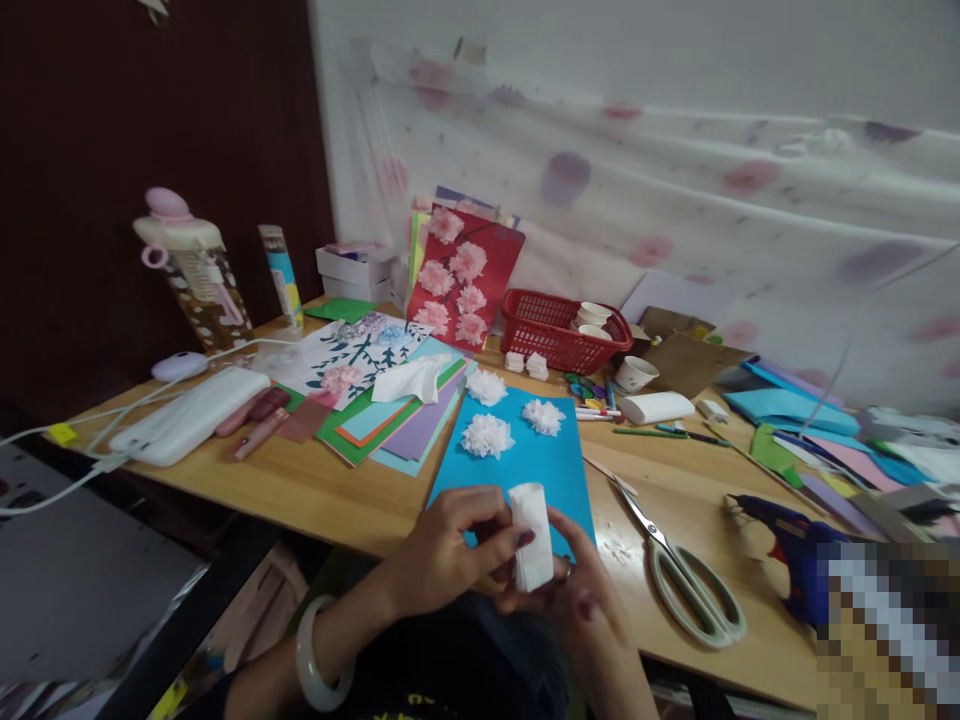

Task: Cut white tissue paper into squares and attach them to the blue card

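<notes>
My left hand (454, 548) pinches a folded white tissue strip (534, 555), thumb across its front. Around the strip's lower right side curls my right hand (592, 605), with a ring on one finger; some of its fingers are hidden behind the tissue. Both hands are over the near edge of a blue sheet of card (551, 470). On that card sit a white tissue flower (486, 436), a smaller one (543, 417) to its right and another (487, 387) at the top edge.
Scissors (667, 560) and a hot glue gun (787, 540) lie on the right. Behind the card stand a red basket (566, 330) with paper cups and a red card with pink flowers (469, 275). Coloured sheets (427, 435) and a white power bank-like box (187, 415) are left.
</notes>
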Demonstrator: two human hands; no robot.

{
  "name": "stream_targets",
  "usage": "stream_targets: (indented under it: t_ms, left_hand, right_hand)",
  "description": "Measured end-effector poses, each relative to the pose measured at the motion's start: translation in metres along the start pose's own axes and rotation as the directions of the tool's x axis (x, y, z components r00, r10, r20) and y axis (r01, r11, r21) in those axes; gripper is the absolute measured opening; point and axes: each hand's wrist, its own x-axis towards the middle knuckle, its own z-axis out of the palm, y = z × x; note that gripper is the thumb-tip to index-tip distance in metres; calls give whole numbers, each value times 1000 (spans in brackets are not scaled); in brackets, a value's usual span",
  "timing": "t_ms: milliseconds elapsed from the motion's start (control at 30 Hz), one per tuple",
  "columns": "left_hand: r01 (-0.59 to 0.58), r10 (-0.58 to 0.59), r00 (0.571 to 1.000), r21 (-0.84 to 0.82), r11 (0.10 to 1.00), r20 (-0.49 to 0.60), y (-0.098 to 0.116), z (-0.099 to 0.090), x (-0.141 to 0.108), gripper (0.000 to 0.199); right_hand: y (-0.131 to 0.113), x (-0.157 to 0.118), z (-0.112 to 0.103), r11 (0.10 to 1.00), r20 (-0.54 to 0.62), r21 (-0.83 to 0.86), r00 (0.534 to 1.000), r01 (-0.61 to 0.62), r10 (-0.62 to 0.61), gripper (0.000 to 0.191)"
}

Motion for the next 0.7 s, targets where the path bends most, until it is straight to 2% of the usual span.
stream_targets:
  t_ms: [67, 133, 233, 333, 400, 567, 700]
  left_hand:
    - [-116, 110, 993, 135, 984, 49, 4, -2, -3, 32]
    - [-184, 169, 981, 182, 966, 95, 7, -2, -4, 32]
    - [-164, 157, 986, 158, 974, 57, 8, 1, -6, 30]
    - [-44, 46, 998, 51, 998, -46, 7, 3, -5, 23]
    - [-4, 3, 997, -7, 1000, -82, 8, 3, -4, 19]
    - [-61, 61, 986, 5, 998, -156, 9, 1, -4, 19]
    - [-56, 55, 981, 0, 998, -186, 8, 1, -4, 18]
  right_hand:
    - [0, 1, -1, 994, -10, -111, 1000, -10, 9, 40]
    - [-1, 2, -3, 975, -10, -220, 1000, 2, -5, 27]
    - [-3, 2, -5, 950, 14, -308, 999, 41, -39, 28]
    - [-3, 1, -5, 954, -15, -298, 999, 37, -43, 27]
    - [-3, 0, -3, 954, -27, -297, 999, 33, -43, 27]
    - [-4, -1, 2, 919, -11, -392, 998, 49, -58, 27]
    - [-1, 1, 0, 934, -26, -355, 999, 28, -39, 27]
